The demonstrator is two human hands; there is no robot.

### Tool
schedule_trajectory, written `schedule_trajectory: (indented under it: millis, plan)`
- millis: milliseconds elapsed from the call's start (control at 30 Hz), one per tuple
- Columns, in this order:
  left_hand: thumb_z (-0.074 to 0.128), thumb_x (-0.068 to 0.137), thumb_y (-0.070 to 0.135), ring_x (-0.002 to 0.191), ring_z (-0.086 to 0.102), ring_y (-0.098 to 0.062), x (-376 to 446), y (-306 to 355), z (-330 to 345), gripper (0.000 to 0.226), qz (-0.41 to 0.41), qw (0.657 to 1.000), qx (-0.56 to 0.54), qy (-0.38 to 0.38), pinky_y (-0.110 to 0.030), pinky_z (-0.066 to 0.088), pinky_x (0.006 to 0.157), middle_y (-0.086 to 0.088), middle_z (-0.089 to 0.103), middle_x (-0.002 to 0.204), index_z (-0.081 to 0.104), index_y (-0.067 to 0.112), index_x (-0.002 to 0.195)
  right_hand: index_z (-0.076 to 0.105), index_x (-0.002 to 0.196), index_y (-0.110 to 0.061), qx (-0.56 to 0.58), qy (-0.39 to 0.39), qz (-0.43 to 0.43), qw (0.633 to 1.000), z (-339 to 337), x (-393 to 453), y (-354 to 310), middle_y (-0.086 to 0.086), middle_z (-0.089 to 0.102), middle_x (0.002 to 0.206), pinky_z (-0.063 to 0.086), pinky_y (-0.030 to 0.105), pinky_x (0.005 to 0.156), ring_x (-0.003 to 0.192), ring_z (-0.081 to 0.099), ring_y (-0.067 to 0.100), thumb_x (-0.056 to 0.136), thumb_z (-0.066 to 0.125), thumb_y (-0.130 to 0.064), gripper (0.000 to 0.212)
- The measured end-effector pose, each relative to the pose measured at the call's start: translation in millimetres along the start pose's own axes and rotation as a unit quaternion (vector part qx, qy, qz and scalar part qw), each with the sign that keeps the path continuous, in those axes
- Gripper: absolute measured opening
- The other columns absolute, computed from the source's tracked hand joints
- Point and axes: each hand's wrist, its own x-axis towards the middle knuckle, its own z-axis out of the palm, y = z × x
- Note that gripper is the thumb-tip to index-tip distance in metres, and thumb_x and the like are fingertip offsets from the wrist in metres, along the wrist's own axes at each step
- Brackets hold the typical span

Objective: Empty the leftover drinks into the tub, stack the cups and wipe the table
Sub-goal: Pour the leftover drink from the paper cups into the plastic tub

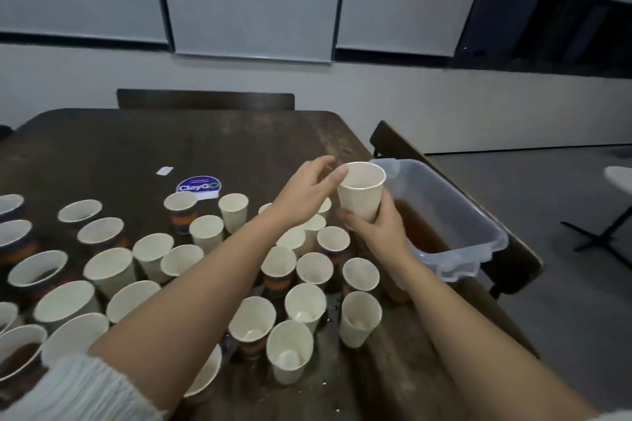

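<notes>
My right hand (376,227) grips a white paper cup (361,191) from below, upright, just left of the clear plastic tub (478,215). My left hand (307,190) is beside the cup's rim, thumb touching its left edge, fingers relaxed. Brown liquid lies in the tub's bottom. Several paper cups (290,349) stand crowded on the dark wooden table (136,147). Some at the left hold brown drink (20,355).
A round "ClayGo" sticker (200,185) and a small white slip (165,170) lie on the table beyond the cups. Chair backs stand at the far edge (205,100) and behind the tub (396,143). Drops of spilled liquid dot the near right tabletop.
</notes>
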Motion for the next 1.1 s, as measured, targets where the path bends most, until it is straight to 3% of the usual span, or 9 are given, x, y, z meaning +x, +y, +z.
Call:
schedule_trajectory:
  millis: [133, 233, 400, 533, 667, 833, 1100]
  plan:
    - [0.040, 0.101, 0.038, 0.129, 0.044, -0.018, 37, -8, 58, 0.048, -0.016, 0.999, -0.007, -0.032, -0.023, 0.034, 0.098, -0.006, 0.049, 0.139, 0.045, 0.010, 0.140, 0.046, 0.118, -0.032, -0.050, 0.036, 0.016, 0.998, -68, 22, 23, -0.019, 0.057, 0.107, 0.044, 0.015, 0.073, 0.099, 0.056, 0.002, 0.077, 0.081, -0.026, 0.054]
    - [0.041, 0.099, 0.044, 0.129, 0.045, -0.023, 61, -23, 99, 0.052, -0.022, 0.998, 0.024, -0.058, -0.038, 0.037, 0.108, -0.010, 0.051, 0.138, 0.048, 0.010, 0.138, 0.046, 0.115, -0.031, -0.075, 0.061, 0.026, 0.995, -107, 34, 46, -0.018, 0.057, 0.103, 0.044, 0.019, 0.072, 0.094, 0.056, 0.003, 0.076, 0.083, -0.025, 0.054]
    - [0.042, 0.101, 0.039, 0.145, 0.020, -0.022, 74, -40, 146, 0.056, -0.026, 0.989, 0.128, -0.072, -0.041, 0.021, 0.117, -0.007, 0.025, 0.157, 0.029, 0.015, 0.149, 0.046, 0.119, -0.035, -0.102, 0.071, 0.043, 0.991, -141, 41, 83, -0.013, 0.057, 0.109, 0.047, 0.020, 0.072, 0.097, 0.056, 0.006, 0.075, 0.082, -0.028, 0.057]
    - [0.030, 0.102, 0.048, 0.149, -0.003, -0.023, 77, -58, 166, 0.061, -0.056, 0.968, 0.230, -0.084, -0.049, 0.011, 0.119, 0.000, 0.003, 0.163, 0.013, 0.022, 0.154, 0.050, 0.122, -0.035, -0.162, 0.057, 0.047, 0.984, -156, 51, 106, -0.005, 0.059, 0.118, 0.054, 0.038, 0.084, 0.106, 0.056, 0.013, 0.070, 0.085, -0.038, 0.062]
    - [0.018, 0.101, 0.053, 0.149, -0.009, -0.022, 68, -75, 175, 0.057, -0.076, 0.969, 0.219, -0.086, -0.054, -0.001, 0.118, 0.012, -0.005, 0.162, 0.005, 0.034, 0.153, 0.051, 0.128, -0.031, -0.202, 0.052, 0.047, 0.977, -167, 62, 114, -0.004, 0.057, 0.121, 0.053, 0.040, 0.089, 0.108, 0.055, 0.015, 0.069, 0.086, -0.036, 0.068]
    - [0.024, 0.100, 0.053, 0.149, -0.008, -0.019, 73, -75, 178, 0.055, -0.069, 0.972, 0.216, -0.051, -0.054, -0.004, 0.117, 0.011, 0.002, 0.162, 0.017, 0.033, 0.151, 0.047, 0.133, -0.029, -0.243, 0.053, 0.050, 0.967, -171, 66, 116, -0.011, 0.045, 0.118, 0.047, 0.033, 0.090, 0.109, 0.048, 0.011, 0.073, 0.084, -0.031, 0.070]
    - [0.030, 0.100, 0.051, 0.149, -0.007, -0.021, 75, -71, 185, 0.054, -0.090, 0.981, 0.166, -0.035, -0.053, -0.004, 0.117, 0.010, -0.001, 0.162, 0.022, 0.031, 0.149, 0.049, 0.131, -0.026, -0.277, 0.031, 0.036, 0.960, -176, 62, 119, -0.005, 0.049, 0.124, 0.041, 0.029, 0.089, 0.110, 0.042, 0.008, 0.074, 0.084, -0.029, 0.067]
